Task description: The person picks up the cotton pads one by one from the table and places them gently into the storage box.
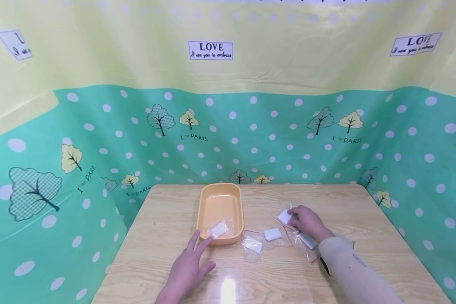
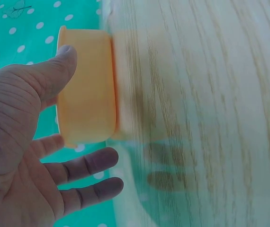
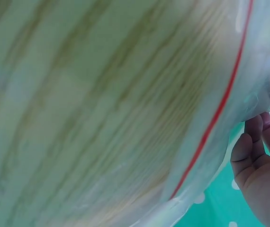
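Left hand (image 1: 188,269) spread at near-left tray (image 1: 219,206) corner; right hand (image 1: 307,220) pinching bag (image 1: 283,217) between tray and right edge of surface (image 1: 163,221).

By the head camera, the table (image 1: 156,236) is viewed forward and downward, to both far corners. The orange tray (image 1: 218,203), shared with that view, is seen sideways, close, from the left wrist; from the right, a red-lined bag (image 3: 244,94) is faced closer still.
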### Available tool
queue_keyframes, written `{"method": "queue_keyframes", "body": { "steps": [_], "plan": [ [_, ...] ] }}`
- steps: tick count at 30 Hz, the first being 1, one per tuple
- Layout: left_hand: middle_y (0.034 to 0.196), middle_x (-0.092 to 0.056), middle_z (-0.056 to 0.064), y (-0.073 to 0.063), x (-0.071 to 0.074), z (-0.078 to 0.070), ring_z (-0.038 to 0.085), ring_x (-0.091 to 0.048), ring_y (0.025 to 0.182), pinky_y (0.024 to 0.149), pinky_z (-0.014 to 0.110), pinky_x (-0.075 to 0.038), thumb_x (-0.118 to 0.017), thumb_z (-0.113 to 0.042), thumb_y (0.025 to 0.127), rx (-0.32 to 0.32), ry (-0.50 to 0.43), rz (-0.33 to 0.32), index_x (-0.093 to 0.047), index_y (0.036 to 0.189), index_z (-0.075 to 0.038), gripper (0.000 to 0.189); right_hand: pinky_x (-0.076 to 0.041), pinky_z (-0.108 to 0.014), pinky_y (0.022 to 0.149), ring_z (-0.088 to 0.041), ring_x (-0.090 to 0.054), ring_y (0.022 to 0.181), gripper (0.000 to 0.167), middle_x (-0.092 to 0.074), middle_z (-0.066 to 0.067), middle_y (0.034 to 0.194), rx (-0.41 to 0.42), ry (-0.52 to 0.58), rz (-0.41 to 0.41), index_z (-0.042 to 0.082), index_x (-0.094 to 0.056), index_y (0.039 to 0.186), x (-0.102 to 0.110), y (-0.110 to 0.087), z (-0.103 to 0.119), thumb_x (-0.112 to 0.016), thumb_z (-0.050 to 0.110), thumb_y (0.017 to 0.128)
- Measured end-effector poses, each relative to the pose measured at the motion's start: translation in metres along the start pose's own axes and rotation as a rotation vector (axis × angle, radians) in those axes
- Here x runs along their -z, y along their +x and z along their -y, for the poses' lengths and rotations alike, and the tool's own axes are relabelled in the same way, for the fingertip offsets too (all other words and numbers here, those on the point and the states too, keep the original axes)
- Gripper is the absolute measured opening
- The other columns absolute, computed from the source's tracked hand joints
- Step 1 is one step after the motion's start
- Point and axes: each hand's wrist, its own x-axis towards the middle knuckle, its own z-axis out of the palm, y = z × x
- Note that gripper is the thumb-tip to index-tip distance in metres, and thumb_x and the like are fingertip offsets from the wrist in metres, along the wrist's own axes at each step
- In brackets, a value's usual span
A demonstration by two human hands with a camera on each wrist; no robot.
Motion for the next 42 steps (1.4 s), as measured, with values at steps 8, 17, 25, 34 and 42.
{"method": "queue_keyframes", "body": {
  "steps": [8,17,25,34,42],
  "plan": [
    [0.174,-0.031,0.021,-0.0008,-0.0005,0.0012,0.060,-0.062,0.126,0.090,0.075,-0.058,-0.084,-0.043,0.090,0.000,-0.004,0.001,-0.052,0.158,-0.030,0.076,-0.059,-0.059,0.103,-0.040,-0.069,0.117,0.040,-0.072,-0.021,0.126,0.000,-0.008,-0.001,0.006,-0.074,0.132,-0.0004,0.0006,-0.0007,-0.081,0.022,0.095],
    [0.175,-0.029,0.019,-0.0015,-0.0021,0.0016,0.059,-0.063,0.126,0.091,0.075,-0.057,-0.083,-0.044,0.091,0.007,-0.005,0.009,-0.051,0.159,-0.031,0.076,-0.057,-0.061,0.105,-0.046,-0.067,0.124,0.039,-0.072,-0.024,0.131,-0.011,-0.005,0.002,0.006,-0.075,0.130,0.0019,0.0002,-0.0001,-0.082,0.023,0.095],
    [0.176,-0.029,0.019,-0.0012,-0.0020,0.0020,0.058,-0.064,0.125,0.091,0.075,-0.057,-0.083,-0.044,0.092,0.010,-0.010,0.009,-0.050,0.159,-0.032,0.076,-0.057,-0.061,0.106,-0.046,-0.066,0.127,0.037,-0.072,-0.023,0.134,-0.053,0.001,0.032,0.007,-0.075,0.130,0.0063,0.0019,0.0019,-0.079,0.023,0.098],
    [0.176,-0.029,0.019,-0.0020,0.0010,0.0005,0.059,-0.064,0.125,0.091,0.074,-0.058,-0.084,-0.043,0.091,-0.001,-0.017,0.012,-0.050,0.159,-0.031,0.077,-0.064,-0.045,0.088,-0.020,-0.070,0.097,0.030,-0.078,-0.012,0.118,-0.109,0.067,0.038,0.007,-0.076,0.126,0.0071,0.0035,0.0028,-0.076,0.022,0.100],
    [0.176,-0.028,0.020,-0.0022,0.0013,0.0013,0.059,-0.064,0.125,0.091,0.075,-0.058,-0.084,-0.042,0.091,-0.004,-0.021,0.010,-0.050,0.160,-0.030,0.077,-0.064,-0.039,0.084,-0.017,-0.069,0.093,0.029,-0.078,-0.008,0.112,-0.095,0.082,0.026,0.007,-0.076,0.125,0.0089,0.0026,0.0078,-0.076,0.022,0.100]
  ]
}}
